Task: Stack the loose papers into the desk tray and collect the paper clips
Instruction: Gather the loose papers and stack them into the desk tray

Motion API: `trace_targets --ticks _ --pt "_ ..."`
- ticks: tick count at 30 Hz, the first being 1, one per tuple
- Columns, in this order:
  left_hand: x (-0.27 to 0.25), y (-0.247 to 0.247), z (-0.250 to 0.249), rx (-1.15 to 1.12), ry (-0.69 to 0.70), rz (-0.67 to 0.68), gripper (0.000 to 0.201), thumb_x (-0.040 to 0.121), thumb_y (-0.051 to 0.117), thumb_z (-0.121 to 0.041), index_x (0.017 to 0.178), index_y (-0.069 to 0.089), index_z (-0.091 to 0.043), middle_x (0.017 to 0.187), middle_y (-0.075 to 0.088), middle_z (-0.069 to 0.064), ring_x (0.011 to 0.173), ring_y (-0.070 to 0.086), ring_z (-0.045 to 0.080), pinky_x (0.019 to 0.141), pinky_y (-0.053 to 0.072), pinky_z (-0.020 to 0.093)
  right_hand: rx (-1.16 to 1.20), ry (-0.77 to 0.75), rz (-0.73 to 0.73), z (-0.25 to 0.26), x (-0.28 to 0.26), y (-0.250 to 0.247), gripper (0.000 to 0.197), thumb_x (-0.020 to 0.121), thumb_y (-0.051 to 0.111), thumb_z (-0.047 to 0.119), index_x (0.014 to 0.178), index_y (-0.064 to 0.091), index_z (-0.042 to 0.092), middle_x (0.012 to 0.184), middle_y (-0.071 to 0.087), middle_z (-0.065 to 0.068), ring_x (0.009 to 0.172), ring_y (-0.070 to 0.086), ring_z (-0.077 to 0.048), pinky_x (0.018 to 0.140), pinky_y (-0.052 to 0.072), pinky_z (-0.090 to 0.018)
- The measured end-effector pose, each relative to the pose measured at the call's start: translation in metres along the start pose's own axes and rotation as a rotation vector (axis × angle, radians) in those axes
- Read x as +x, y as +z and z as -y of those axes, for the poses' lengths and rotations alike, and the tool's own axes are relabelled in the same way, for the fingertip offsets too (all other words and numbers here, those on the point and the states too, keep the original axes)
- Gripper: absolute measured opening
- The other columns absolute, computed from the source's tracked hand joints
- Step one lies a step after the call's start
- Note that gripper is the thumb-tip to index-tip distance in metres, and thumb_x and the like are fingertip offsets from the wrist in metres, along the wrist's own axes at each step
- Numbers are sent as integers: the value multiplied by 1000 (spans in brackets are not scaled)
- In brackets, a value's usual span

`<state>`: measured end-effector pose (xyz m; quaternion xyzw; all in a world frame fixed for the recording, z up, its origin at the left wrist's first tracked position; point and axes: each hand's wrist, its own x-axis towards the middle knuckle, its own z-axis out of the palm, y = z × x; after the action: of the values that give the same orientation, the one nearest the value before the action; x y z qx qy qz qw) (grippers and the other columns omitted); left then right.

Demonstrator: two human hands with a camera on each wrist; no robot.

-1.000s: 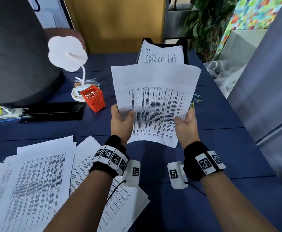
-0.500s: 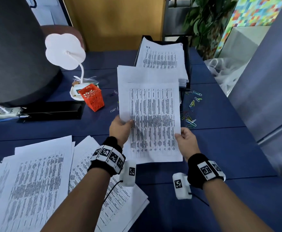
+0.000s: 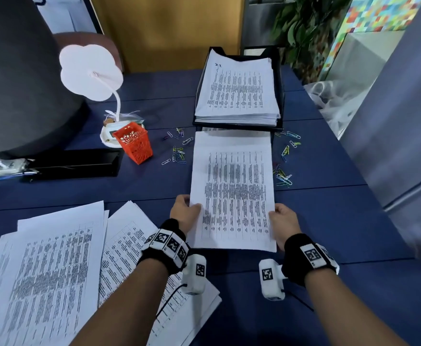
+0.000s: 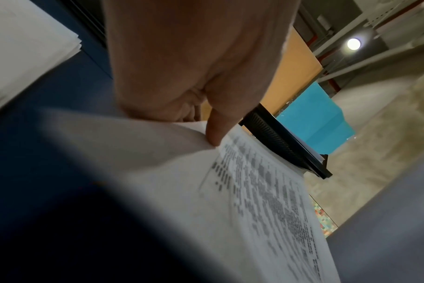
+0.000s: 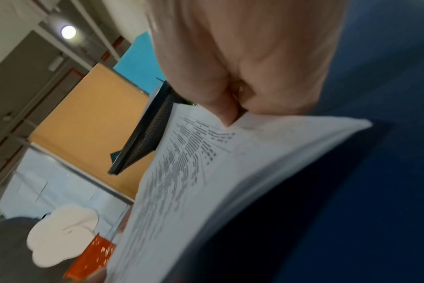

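Both hands hold a small sheaf of printed papers [image 3: 233, 191] just above the blue desk, its far edge at the lower opening of the black desk tray [image 3: 278, 71]. My left hand [image 3: 185, 213] pinches the sheaf's left edge, thumb on top [image 4: 213, 134]. My right hand [image 3: 280, 221] pinches the right edge [image 5: 228, 113]. The tray's upper tier carries a thick stack of printed sheets [image 3: 239, 88]. Coloured paper clips lie scattered left [image 3: 177, 151] and right [image 3: 284, 171] of the held sheaf. More loose papers [image 3: 49, 270] are spread at the near left.
An orange mesh cup [image 3: 134, 142] stands left of the clips, beside a white flower-shaped lamp [image 3: 91, 72]. A flat black box [image 3: 72, 163] and a large grey drum [image 3: 17, 71] fill the far left. A clear plastic bag [image 3: 334, 96] hangs off the desk's right side.
The sheaf has come down from an upright tilt to nearly flat and squared up narrower, and both hands have drawn it lower and nearer. The clips it hid now show.
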<state>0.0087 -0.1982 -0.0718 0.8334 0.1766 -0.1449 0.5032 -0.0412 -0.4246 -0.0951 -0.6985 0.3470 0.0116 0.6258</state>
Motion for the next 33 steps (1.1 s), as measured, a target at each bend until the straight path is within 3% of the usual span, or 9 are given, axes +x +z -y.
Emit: trace_targets --ticks 3,8,15,19,22,25,29,31,33 --pt "5 3 3 -19 -60 28 33 88 57 -23 118 52 -10 105 62 3 97 61 23 88 51 34 70 14 -48 8 7 1 27 89 40 -6 97 62 7 82 65 -6 65 59 -20 62 53 -31" --pt "1 5 3 -165 -155 273 16 97 48 -14 112 47 -10 86 62 5 66 60 16 55 52 24 97 13 -72 24 21 6 29 87 40 -7 82 61 13 93 67 -16 78 61 -26 77 55 -45" --pt "19 2 -2 -218 -78 172 9 97 46 -8 106 44 -7 88 61 13 50 60 12 41 47 18 89 -66 37 44 23 12 24 94 41 -2 104 59 10 107 67 -14 89 63 -26 87 53 -44" --pt "31 6 -11 -268 -58 133 8 97 46 -8 104 42 -7 89 59 15 41 59 6 39 46 17 79 34 161 40 13 13 16 99 40 11 111 50 16 92 67 -7 63 64 -19 51 51 -28" --pt "38 8 -23 -292 -31 113 8 97 46 -7 104 44 -8 92 60 15 47 59 11 39 47 17 141 60 155 40 12 17 21 97 38 1 112 50 8 98 64 -14 51 59 -16 39 42 -20" --pt "46 7 -33 -273 73 120 16 93 56 -8 105 46 -12 99 60 12 65 58 17 54 54 23 252 75 82 49 23 21 27 96 37 -5 120 50 -2 102 59 -17 58 55 -17 39 44 -15" --pt "60 -1 -32 -46 214 232 70 66 84 -32 122 44 -18 124 57 1 117 53 18 102 43 36 348 87 40 69 42 30 31 97 38 -5 126 45 -7 106 55 -18 60 55 -15 37 44 -14" --pt "69 -5 -30 269 244 258 102 51 83 -53 136 38 -19 137 49 4 129 44 23 108 38 42 387 91 14 80 52 35 31 97 39 -5 127 44 -7 98 55 -17 60 56 -14 37 44 -14" --pt "73 -7 -31 666 243 224 111 53 82 -58 144 29 -20 147 36 9 136 32 30 110 33 48 424 108 0 91 62 40 31 97 40 -4 128 42 -6 89 55 -16 59 56 -13 37 44 -14"
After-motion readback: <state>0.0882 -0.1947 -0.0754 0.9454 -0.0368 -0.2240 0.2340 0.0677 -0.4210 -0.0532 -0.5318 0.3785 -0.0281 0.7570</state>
